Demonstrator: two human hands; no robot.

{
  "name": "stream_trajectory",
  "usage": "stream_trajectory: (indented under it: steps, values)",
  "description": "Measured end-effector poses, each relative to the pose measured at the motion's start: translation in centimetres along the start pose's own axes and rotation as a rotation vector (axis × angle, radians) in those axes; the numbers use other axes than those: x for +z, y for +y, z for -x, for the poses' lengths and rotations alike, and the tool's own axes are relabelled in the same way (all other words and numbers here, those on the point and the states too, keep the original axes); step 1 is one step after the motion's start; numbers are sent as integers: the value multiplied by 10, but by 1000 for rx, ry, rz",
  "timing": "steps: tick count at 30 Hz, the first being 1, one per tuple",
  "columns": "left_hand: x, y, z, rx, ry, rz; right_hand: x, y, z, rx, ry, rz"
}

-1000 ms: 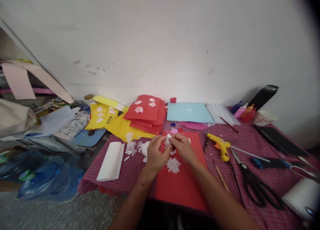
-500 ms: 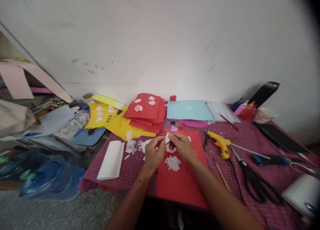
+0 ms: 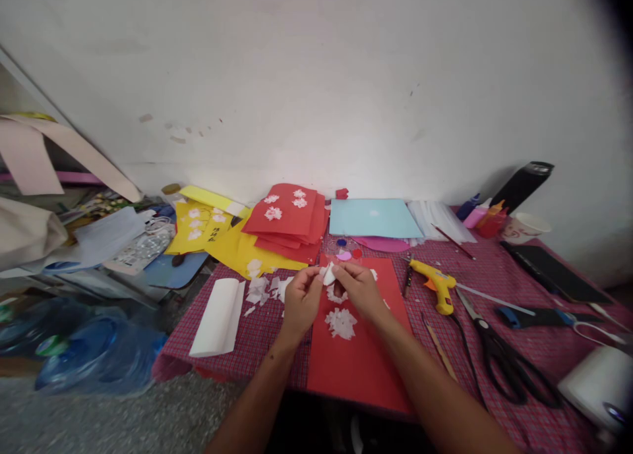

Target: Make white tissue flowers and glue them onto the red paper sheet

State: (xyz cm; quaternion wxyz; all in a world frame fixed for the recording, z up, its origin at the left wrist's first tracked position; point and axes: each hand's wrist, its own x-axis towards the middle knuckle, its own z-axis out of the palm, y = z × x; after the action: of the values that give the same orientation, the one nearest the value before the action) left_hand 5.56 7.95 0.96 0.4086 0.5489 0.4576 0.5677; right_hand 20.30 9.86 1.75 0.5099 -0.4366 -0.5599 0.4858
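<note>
Between my two hands is a small piece of white paper (image 3: pixel 329 274), pinched at the fingertips. My left hand (image 3: pixel 302 301) is closed on its left side, and my right hand (image 3: pixel 360 292) grips it from the right. Both hover over a red sheet of paper (image 3: pixel 361 371) on the table. A white paper flower (image 3: pixel 341 323) lies on that sheet just below my hands, with more white petals partly hidden behind my fingers. Torn white paper scraps (image 3: pixel 260 290) are scattered left of my left hand, beside a folded white sheet (image 3: pixel 216 317).
Red sheets with white flowers (image 3: pixel 281 210) and yellow paper (image 3: pixel 237 250) lie behind on the left; a light blue sheet (image 3: pixel 373 220) is by the wall. To the right are a yellow glue gun (image 3: pixel 435 283), black-handled scissors (image 3: pixel 509 362), paint bottles (image 3: pixel 492 220) and a phone (image 3: pixel 554 269).
My left fingertips have shifted slightly left and down on the white paper piece, showing more of it. My right hand stays almost in place.
</note>
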Motion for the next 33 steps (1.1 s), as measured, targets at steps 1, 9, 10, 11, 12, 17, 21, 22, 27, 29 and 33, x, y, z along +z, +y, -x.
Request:
stream_trajectory:
  steps: [1,9,10,11,12,17,21,22,27,29,33]
  values:
    - [0,0,0,-3,-18,31,0,0,0,-3,2,10]
    - [1,-5,-1,-5,44,-8,1,-4,1,-7,-13,60]
    - [0,-4,-1,1,68,-35,1,-4,1,-6,-16,62]
    - [-3,-2,0,5,88,-56,0,-5,1,-6,-16,64]
    - [-7,0,0,8,107,-77,0,-5,2,-9,-10,67]
    - [-46,10,-6,92,169,-279,0,-6,3,-5,7,59]
    - [-77,10,-15,240,108,-573,2,-6,2,41,-18,34]
    - [-81,9,-16,259,76,-616,3,-7,2,47,-18,34]
    - [-88,-6,-13,323,-74,-759,3,-9,2,53,-4,50]
    - [-89,-11,-10,340,-118,-792,4,-10,3,62,-5,44]
    - [-92,-10,-3,377,-184,-805,4,-8,3,68,-14,44]
